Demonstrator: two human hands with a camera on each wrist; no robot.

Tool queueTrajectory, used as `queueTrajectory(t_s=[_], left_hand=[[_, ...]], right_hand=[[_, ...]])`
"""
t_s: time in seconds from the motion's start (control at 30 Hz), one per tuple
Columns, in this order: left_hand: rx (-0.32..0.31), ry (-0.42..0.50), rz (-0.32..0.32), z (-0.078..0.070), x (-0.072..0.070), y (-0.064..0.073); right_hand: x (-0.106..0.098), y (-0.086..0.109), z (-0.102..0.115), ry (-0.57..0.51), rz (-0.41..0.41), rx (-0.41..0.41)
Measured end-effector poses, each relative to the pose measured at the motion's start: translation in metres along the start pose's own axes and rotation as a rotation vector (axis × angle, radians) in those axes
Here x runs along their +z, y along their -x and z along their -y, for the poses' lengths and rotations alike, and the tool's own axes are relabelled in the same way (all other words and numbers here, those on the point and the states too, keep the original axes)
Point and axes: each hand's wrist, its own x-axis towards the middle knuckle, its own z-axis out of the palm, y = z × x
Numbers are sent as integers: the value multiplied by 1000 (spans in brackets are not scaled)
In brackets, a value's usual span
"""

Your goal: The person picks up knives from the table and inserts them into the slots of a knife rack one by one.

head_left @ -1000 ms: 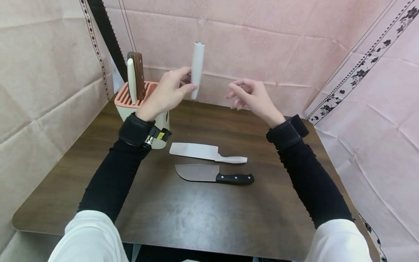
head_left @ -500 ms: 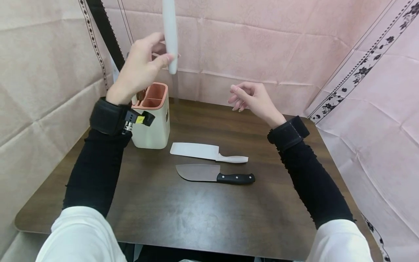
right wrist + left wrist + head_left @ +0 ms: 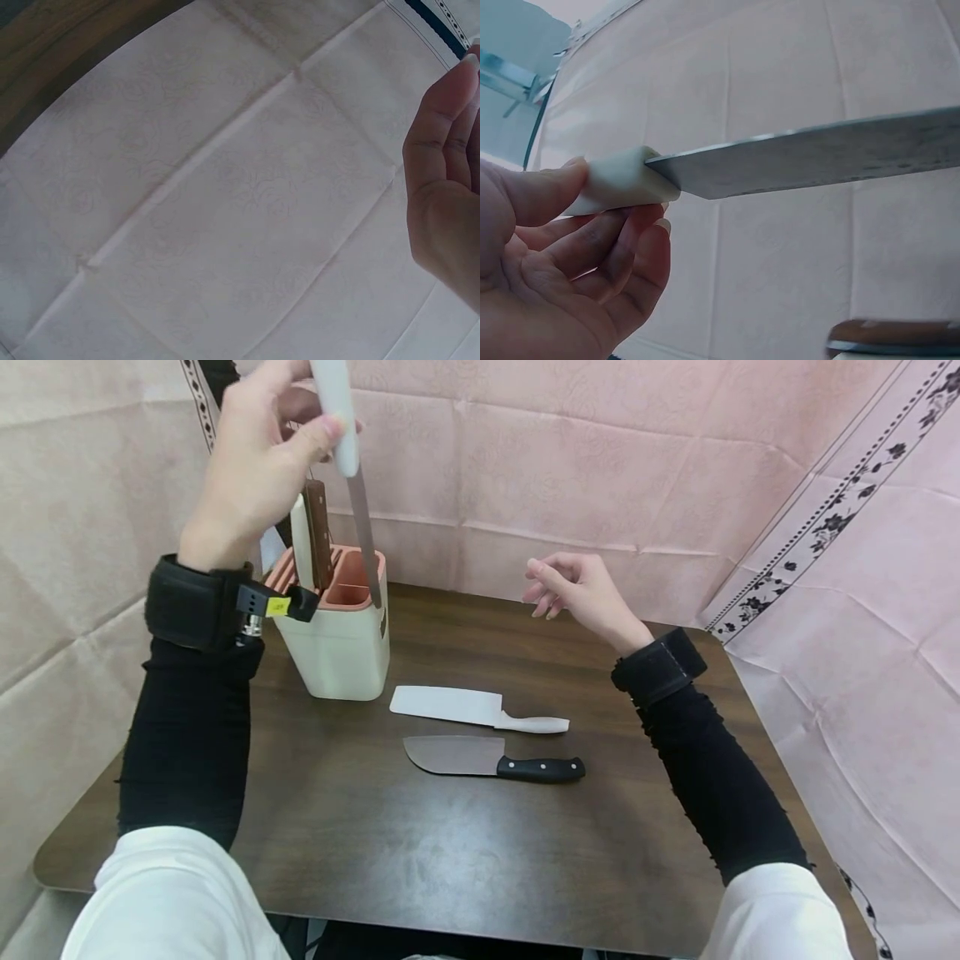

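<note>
My left hand point(image 3: 262, 460) pinches a knife point(image 3: 338, 418) by its pale handle between thumb and fingers, high at the back left. Its narrow steel blade point(image 3: 810, 154) points down, and in the head view its tip overlaps the right rim of the knife block point(image 3: 337, 652). That block is pale green with a salmon slotted top; a white-handled knife point(image 3: 302, 539) and a brown-handled one point(image 3: 318, 535) stand in its slots. My right hand point(image 3: 573, 589) hangs in the air to the right with loosely bent fingers, holding nothing.
A white cleaver point(image 3: 450, 705) and a black-handled knife point(image 3: 487, 758) lie side by side mid-table, handles to the right. The brown table point(image 3: 450, 852) is bounded by cloth-covered walls point(image 3: 525, 468) behind and at both sides.
My left hand has risen and moved left with the knife, and the blade now shows over the block. The right hand has stayed almost still.
</note>
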Motion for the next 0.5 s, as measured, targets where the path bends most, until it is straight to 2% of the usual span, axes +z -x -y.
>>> queueTrajectory(t_s=[0.07, 0.3, 0.5], left_hand=[[1, 36, -28, -2, -7, 0], [-56, 244, -113, -3, -27, 1], [-46, 194, -215, 3, -44, 2]], right_hand=[[0, 0, 0, 3, 3, -1], [2, -2, -2, 1, 9, 15], [9, -8, -1, 9, 26, 10]])
